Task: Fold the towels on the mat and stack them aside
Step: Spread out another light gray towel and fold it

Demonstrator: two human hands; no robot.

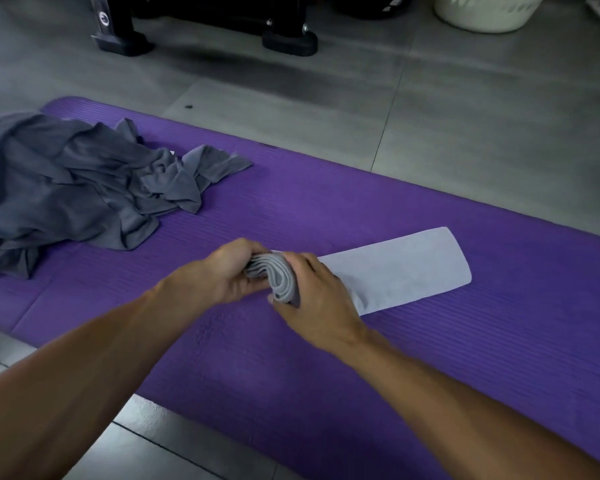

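A light grey towel [402, 268] lies as a long narrow strip on the purple mat [326, 209], its far end flat and pointing right. Its near end is rolled into a thick coil between my hands. My left hand [219, 271] grips the coil from the left, fingers curled around it. My right hand [316, 289] holds the coil from the right, fingers wrapped over its top. A crumpled heap of dark grey towels [66, 188] sits on the mat's left end.
Grey tiled floor [465, 133] surrounds the mat. Black equipment feet [288, 41] stand at the back. A white laundry basket [485, 12] is at the top right.
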